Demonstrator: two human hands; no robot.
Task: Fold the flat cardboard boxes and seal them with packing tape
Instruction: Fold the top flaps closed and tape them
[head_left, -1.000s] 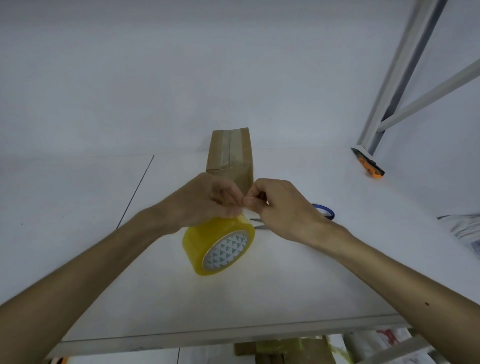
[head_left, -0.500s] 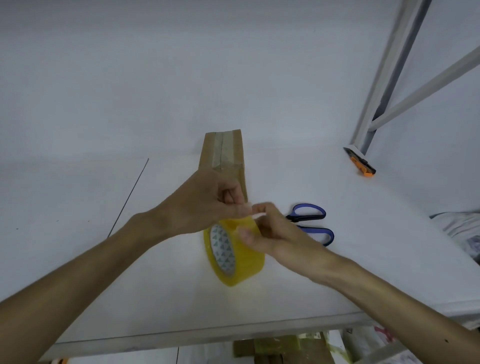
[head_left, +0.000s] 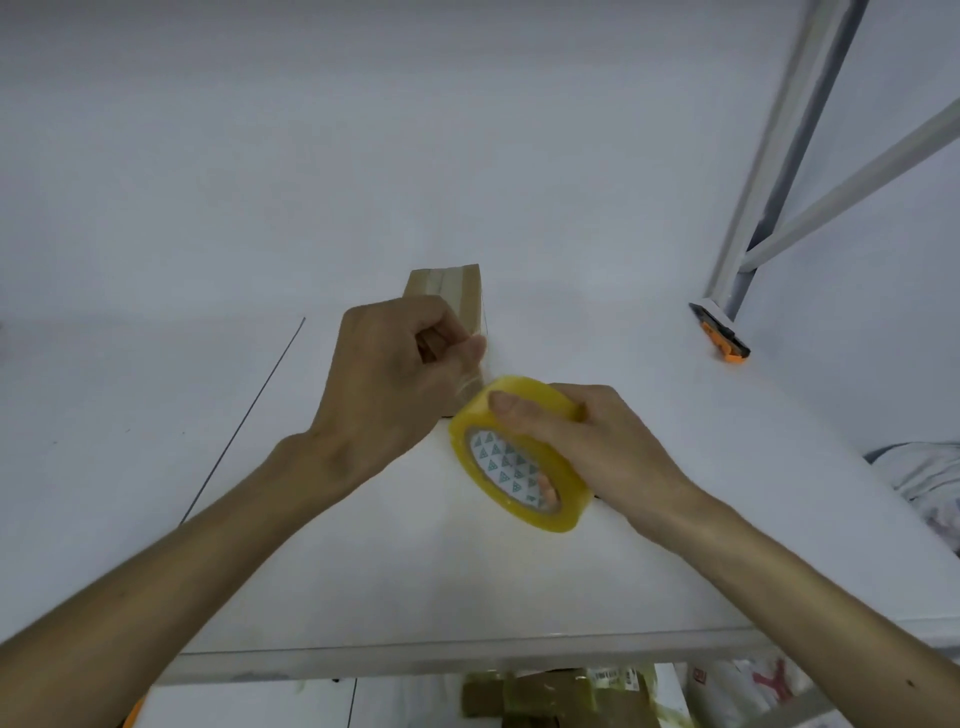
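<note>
A yellow roll of packing tape (head_left: 519, 467) hangs over the white table (head_left: 363, 571), gripped by my right hand (head_left: 582, 441) with the thumb on its outer face and a finger through the core. My left hand (head_left: 395, 379) pinches the clear free end of the tape (head_left: 467, 382) just up and left of the roll. Behind my left hand stands a small brown cardboard box (head_left: 457, 296) with a tape strip down its top; its lower part is hidden by the hand.
An orange and black utility knife (head_left: 719, 332) lies at the back right by a grey metal frame post (head_left: 769, 208). Cardboard pieces (head_left: 545, 701) lie below the table's front edge. Crumpled cloth (head_left: 924, 473) sits at the right edge.
My right hand has taken hold of the roll and pulled it right and down, away from my left hand, which keeps the tape end. The scissors are now hidden behind my right hand.
</note>
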